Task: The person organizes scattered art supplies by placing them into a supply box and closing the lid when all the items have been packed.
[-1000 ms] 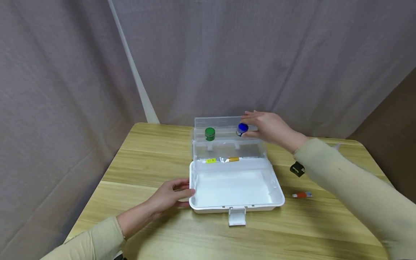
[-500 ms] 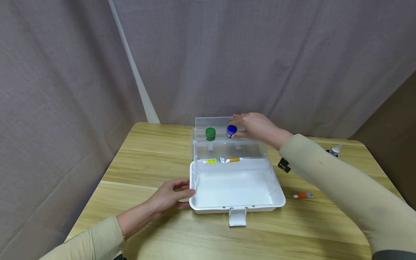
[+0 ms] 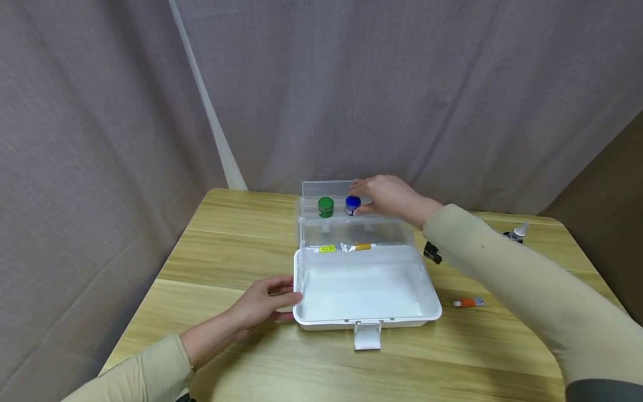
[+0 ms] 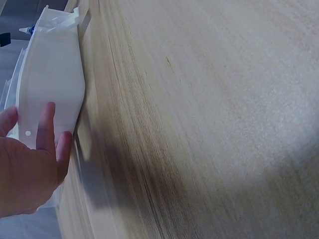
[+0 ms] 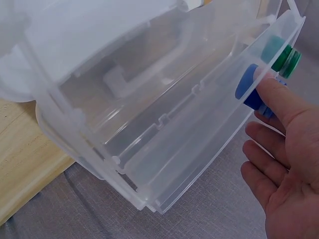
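A white storage box [image 3: 361,290] with clear fold-out trays stands open on the table. My left hand [image 3: 256,307] holds its left wall, thumb over the rim and fingers along the outside, as the left wrist view also shows. Over the rear clear tray [image 3: 312,188], my right hand [image 3: 394,198] pinches a small blue-lidded jar [image 3: 353,202] between thumb and fingers. Just left of it in that tray sits a green-lidded jar [image 3: 326,206]. In the right wrist view the blue lid [image 5: 245,87] shows partly through the clear tray wall.
A yellow-labelled tube [image 3: 326,248] and an ochre paint tube [image 3: 361,247] lie in the lower tray. Right of the box are an orange tube [image 3: 468,302], a black object [image 3: 432,252] and a white-nozzled bottle [image 3: 519,230]. A grey curtain [image 3: 326,95] hangs behind the table.
My right hand has moved left with the blue-lidded jar, bringing it closer to the green one. The left hand stays on the box wall. The white-nozzled bottle has come into fuller view.
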`<state>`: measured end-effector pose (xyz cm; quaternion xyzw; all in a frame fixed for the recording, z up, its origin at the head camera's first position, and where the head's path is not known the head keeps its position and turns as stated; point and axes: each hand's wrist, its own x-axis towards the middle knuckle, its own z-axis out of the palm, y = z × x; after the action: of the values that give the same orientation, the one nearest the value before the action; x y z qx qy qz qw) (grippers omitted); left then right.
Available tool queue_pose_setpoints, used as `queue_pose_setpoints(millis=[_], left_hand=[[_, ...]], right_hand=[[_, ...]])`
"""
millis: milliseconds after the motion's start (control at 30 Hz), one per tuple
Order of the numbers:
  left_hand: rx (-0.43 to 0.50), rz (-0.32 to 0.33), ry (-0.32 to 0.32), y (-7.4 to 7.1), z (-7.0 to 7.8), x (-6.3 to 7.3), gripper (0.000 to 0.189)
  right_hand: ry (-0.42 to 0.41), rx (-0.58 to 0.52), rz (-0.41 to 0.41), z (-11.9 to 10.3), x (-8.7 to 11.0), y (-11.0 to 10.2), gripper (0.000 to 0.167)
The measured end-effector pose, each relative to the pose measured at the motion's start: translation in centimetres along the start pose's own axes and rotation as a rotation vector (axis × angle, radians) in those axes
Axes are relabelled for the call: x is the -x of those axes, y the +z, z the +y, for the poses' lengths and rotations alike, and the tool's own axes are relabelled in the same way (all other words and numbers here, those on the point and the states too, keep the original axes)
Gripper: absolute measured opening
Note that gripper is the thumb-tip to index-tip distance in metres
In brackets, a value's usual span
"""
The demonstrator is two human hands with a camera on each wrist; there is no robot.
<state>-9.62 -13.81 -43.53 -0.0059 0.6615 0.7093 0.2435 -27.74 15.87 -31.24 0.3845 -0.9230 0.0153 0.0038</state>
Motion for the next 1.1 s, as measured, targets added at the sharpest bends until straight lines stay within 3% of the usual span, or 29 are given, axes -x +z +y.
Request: queue_pose_setpoints(millis=[600,1100], left_hand=[[-0.01,-0.005,-0.005,0.0,-0.1,-0.3,0.063],[-0.015,-0.003,0.0,0.1,0.1,-0.3,0.062]], right_hand=[[0.044,-0.016,-0.046,0.1,0.3,-0.4,0.054],[0.049,0.002,0.079,0.6,5.0,-3.1,0.056]])
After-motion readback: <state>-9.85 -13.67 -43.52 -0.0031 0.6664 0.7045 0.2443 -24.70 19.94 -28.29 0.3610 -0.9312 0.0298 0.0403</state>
